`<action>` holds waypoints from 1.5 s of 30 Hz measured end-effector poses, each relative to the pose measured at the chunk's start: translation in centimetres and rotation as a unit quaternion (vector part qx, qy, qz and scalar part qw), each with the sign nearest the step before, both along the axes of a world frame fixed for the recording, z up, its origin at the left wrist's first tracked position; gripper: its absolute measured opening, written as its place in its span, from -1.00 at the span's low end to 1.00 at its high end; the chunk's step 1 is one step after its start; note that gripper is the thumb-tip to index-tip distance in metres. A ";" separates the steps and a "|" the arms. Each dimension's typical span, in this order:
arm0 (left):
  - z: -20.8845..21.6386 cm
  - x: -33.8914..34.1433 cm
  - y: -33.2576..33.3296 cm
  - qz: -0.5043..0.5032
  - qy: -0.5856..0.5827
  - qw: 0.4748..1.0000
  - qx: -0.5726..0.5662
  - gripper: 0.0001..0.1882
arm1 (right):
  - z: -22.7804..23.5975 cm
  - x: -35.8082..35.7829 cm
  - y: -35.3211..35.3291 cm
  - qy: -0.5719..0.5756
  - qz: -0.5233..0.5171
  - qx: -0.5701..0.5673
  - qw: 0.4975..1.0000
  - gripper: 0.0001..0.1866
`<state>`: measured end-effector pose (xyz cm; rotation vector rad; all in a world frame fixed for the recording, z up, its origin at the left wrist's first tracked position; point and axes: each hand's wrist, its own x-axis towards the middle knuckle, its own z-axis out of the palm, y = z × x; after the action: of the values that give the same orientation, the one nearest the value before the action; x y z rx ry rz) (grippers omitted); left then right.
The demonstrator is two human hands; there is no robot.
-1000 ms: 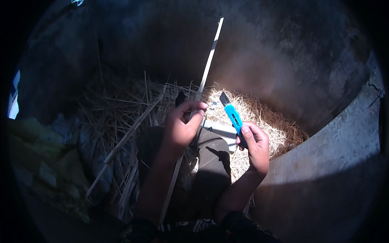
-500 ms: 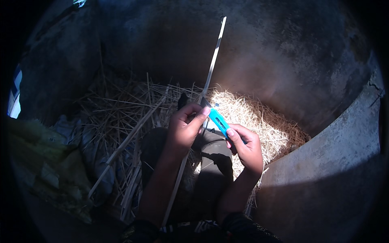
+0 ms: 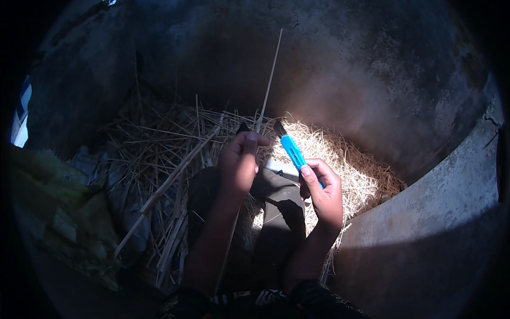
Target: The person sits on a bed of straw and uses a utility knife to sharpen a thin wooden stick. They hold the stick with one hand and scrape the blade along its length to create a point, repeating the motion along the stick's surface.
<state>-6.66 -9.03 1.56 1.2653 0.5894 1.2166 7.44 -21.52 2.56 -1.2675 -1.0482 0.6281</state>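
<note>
My left hand (image 3: pixel 240 162) is closed around a long, thin pale strip (image 3: pixel 272 74), which looks like split bamboo or wood. The strip rises steeply past my fingers and runs down along my left forearm. In my right hand (image 3: pixel 322 189) is a bright blue utility knife (image 3: pixel 293 151), gripped by its lower end. Its dark blade points up and left, a little to the right of the strip and apart from it. My legs, in dark trousers (image 3: pixel 276 212), are beneath both hands.
Sunlit pale shavings (image 3: pixel 350 165) heap up ahead and to the right. Several loose strips (image 3: pixel 170 183) lie across the left side, near a yellowish-green sheet (image 3: pixel 58 212). A dark wall (image 3: pixel 361 64) stands behind, and a curved grey slab (image 3: pixel 425 218) is at the right.
The knife blade has come away from the strip, slightly to the right. The strip now shows a narrower side, and its top has shifted a little left. My left thumb has left the knife.
</note>
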 end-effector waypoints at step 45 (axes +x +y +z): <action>0.4 -1.5 0.1 -0.055 -0.045 0.997 0.028 -0.83 | -2.0 -2.4 3.8 0.199 0.079 0.071 0.974 -0.72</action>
<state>-8.18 -8.93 2.00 1.2654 0.4169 1.1992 5.02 -17.74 0.52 -0.8911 -0.8457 0.8721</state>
